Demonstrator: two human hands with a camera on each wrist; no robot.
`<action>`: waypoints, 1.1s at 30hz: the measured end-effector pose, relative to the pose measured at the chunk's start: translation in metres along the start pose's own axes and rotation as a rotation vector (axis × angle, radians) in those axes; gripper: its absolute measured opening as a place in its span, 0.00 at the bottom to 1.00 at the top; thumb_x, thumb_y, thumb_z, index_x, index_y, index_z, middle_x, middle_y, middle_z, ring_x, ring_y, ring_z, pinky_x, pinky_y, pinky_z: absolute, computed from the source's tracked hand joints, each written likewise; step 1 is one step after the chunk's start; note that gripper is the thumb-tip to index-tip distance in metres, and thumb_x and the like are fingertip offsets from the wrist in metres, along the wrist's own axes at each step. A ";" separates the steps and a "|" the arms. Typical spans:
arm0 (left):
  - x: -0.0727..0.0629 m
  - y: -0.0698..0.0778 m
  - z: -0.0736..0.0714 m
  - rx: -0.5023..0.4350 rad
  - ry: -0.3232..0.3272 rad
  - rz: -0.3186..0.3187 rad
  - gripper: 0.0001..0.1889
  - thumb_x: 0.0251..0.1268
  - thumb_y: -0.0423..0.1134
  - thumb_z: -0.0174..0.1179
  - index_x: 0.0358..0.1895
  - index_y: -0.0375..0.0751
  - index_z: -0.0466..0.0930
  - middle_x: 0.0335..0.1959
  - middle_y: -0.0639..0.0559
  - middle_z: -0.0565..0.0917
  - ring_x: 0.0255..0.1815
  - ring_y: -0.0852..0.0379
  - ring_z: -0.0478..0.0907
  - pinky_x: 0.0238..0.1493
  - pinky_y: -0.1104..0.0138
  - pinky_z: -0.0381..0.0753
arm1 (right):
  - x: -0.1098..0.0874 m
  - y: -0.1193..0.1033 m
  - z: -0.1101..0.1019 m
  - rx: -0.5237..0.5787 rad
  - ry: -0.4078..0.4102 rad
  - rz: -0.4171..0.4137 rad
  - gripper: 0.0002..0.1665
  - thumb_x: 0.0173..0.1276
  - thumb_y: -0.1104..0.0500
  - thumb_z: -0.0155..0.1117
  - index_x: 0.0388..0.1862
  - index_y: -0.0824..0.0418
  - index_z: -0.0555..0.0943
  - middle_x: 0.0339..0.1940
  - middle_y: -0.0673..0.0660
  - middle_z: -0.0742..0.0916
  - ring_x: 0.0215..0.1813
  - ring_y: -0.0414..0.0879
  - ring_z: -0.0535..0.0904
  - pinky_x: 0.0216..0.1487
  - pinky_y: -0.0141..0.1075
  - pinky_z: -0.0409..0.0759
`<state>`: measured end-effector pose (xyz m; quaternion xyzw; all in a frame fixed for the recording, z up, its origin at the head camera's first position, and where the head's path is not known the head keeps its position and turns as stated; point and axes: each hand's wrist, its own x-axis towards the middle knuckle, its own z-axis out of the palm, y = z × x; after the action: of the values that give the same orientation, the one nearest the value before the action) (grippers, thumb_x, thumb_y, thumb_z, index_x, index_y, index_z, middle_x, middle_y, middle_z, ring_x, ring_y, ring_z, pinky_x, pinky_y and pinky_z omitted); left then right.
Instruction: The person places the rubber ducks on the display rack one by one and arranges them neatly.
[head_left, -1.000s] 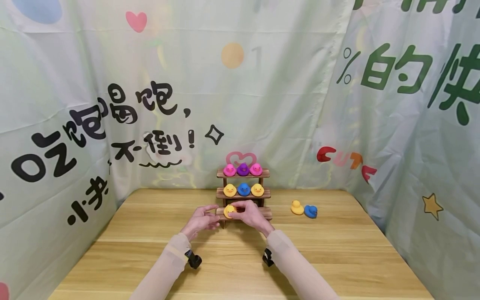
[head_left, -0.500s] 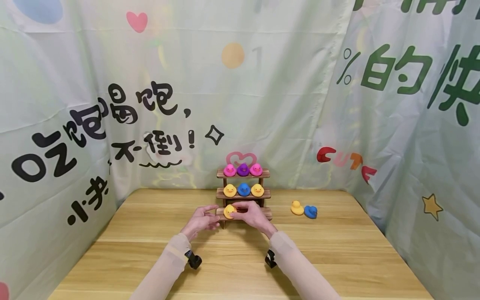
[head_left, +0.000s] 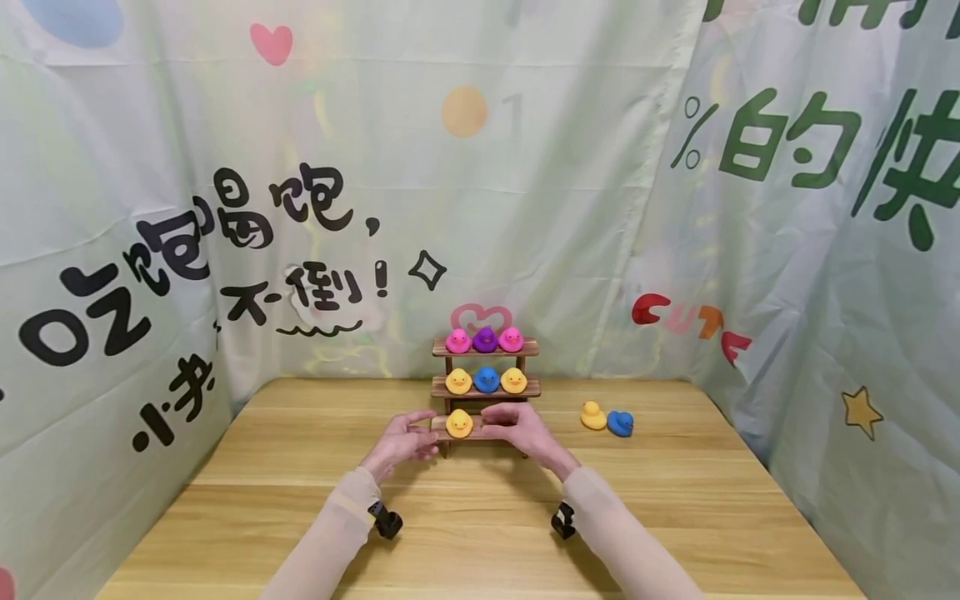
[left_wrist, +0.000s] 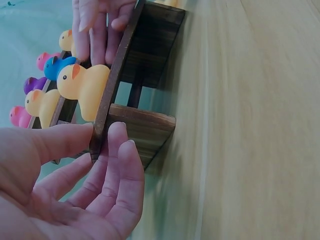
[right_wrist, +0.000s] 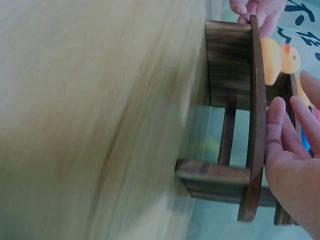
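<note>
A small wooden three-tier display shelf (head_left: 483, 398) stands on the table in the head view. One yellow rubber duck (head_left: 459, 423) sits upright at the left of its bottom tier, facing forward. My left hand (head_left: 405, 440) pinches the left end of that tier; the left wrist view has the thumb above the board (left_wrist: 116, 82) and fingers below. Beside the duck, my right hand (head_left: 525, 429) hovers over the tier's right part, fingers loosely extended and holding nothing. In the right wrist view a gap separates those fingers (right_wrist: 276, 112) from the duck (right_wrist: 272, 60).
The middle tier holds a blue duck (head_left: 487, 380) between two yellow ducks; the top tier holds a purple duck (head_left: 485, 340) between two pink ones. On the table (head_left: 675, 500) to the right lie a yellow duck (head_left: 592, 415) and a blue duck (head_left: 620, 423). A printed curtain hangs behind.
My right hand has let go of the yellow duck on the bottom tier and moved off to the right. The duck stays in place, and my left hand has not moved.
</note>
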<state>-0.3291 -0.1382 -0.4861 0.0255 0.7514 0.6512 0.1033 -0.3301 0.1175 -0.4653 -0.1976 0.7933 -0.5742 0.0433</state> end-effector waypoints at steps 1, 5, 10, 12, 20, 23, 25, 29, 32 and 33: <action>0.000 0.000 0.000 0.000 -0.004 0.000 0.30 0.65 0.27 0.60 0.71 0.34 0.65 0.42 0.40 0.86 0.32 0.53 0.85 0.36 0.62 0.87 | -0.002 0.001 -0.003 0.007 -0.007 0.001 0.23 0.64 0.61 0.70 0.56 0.70 0.80 0.53 0.67 0.86 0.54 0.52 0.83 0.52 0.35 0.84; 0.000 -0.001 -0.002 0.003 -0.010 0.000 0.31 0.65 0.28 0.60 0.71 0.35 0.64 0.43 0.38 0.85 0.32 0.54 0.84 0.39 0.60 0.87 | -0.009 0.002 -0.016 0.023 -0.021 0.021 0.20 0.66 0.62 0.67 0.55 0.70 0.81 0.52 0.68 0.85 0.48 0.43 0.83 0.51 0.38 0.84; 0.002 -0.002 -0.003 0.001 -0.015 -0.003 0.30 0.65 0.28 0.60 0.71 0.35 0.64 0.43 0.39 0.85 0.32 0.54 0.84 0.38 0.62 0.87 | -0.014 0.004 -0.028 0.041 -0.035 0.036 0.21 0.67 0.61 0.66 0.57 0.71 0.79 0.52 0.69 0.85 0.44 0.40 0.83 0.54 0.51 0.83; 0.003 -0.002 -0.003 0.000 -0.025 0.002 0.30 0.65 0.29 0.60 0.71 0.35 0.64 0.42 0.40 0.86 0.32 0.54 0.84 0.37 0.62 0.87 | -0.015 0.006 -0.033 0.047 -0.039 0.033 0.23 0.68 0.61 0.66 0.57 0.72 0.78 0.53 0.70 0.85 0.45 0.41 0.84 0.53 0.51 0.83; 0.001 -0.002 -0.003 0.000 -0.040 0.004 0.31 0.66 0.30 0.61 0.71 0.35 0.64 0.41 0.41 0.86 0.32 0.54 0.84 0.38 0.62 0.87 | -0.024 0.006 -0.052 0.028 -0.015 0.084 0.23 0.71 0.58 0.63 0.59 0.70 0.78 0.53 0.69 0.84 0.47 0.49 0.83 0.41 0.38 0.83; 0.000 -0.001 -0.003 -0.005 -0.044 0.006 0.31 0.66 0.30 0.60 0.72 0.35 0.63 0.42 0.39 0.86 0.32 0.55 0.84 0.38 0.62 0.87 | -0.029 0.009 -0.061 0.019 -0.004 0.110 0.24 0.71 0.55 0.63 0.59 0.70 0.78 0.50 0.67 0.86 0.45 0.51 0.81 0.37 0.40 0.82; 0.000 -0.001 -0.004 -0.005 -0.046 0.010 0.31 0.66 0.30 0.60 0.72 0.35 0.63 0.43 0.38 0.86 0.32 0.55 0.84 0.38 0.62 0.87 | -0.031 0.012 -0.066 0.011 0.002 0.118 0.24 0.71 0.54 0.63 0.58 0.70 0.79 0.48 0.65 0.86 0.45 0.52 0.81 0.36 0.39 0.82; 0.001 -0.003 -0.004 -0.005 -0.044 0.006 0.31 0.66 0.30 0.60 0.72 0.36 0.63 0.43 0.39 0.86 0.32 0.54 0.84 0.37 0.63 0.87 | -0.034 0.024 -0.077 0.009 0.005 0.126 0.25 0.71 0.51 0.63 0.59 0.67 0.79 0.47 0.62 0.87 0.48 0.54 0.82 0.40 0.45 0.83; 0.002 -0.003 -0.004 -0.008 -0.035 -0.003 0.30 0.66 0.29 0.60 0.71 0.37 0.64 0.42 0.41 0.86 0.33 0.53 0.84 0.37 0.63 0.87 | -0.036 0.030 -0.085 0.001 0.011 0.136 0.25 0.72 0.52 0.62 0.60 0.67 0.79 0.49 0.64 0.86 0.50 0.58 0.81 0.43 0.47 0.84; 0.002 -0.002 -0.003 -0.008 -0.033 -0.005 0.30 0.66 0.29 0.60 0.71 0.37 0.65 0.42 0.42 0.86 0.33 0.53 0.85 0.37 0.63 0.87 | -0.037 0.032 -0.088 -0.006 0.015 0.142 0.25 0.72 0.51 0.62 0.60 0.66 0.79 0.49 0.64 0.86 0.51 0.59 0.81 0.44 0.47 0.84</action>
<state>-0.3313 -0.1417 -0.4881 0.0342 0.7471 0.6534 0.1175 -0.3305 0.2184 -0.4708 -0.1365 0.8075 -0.5687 0.0774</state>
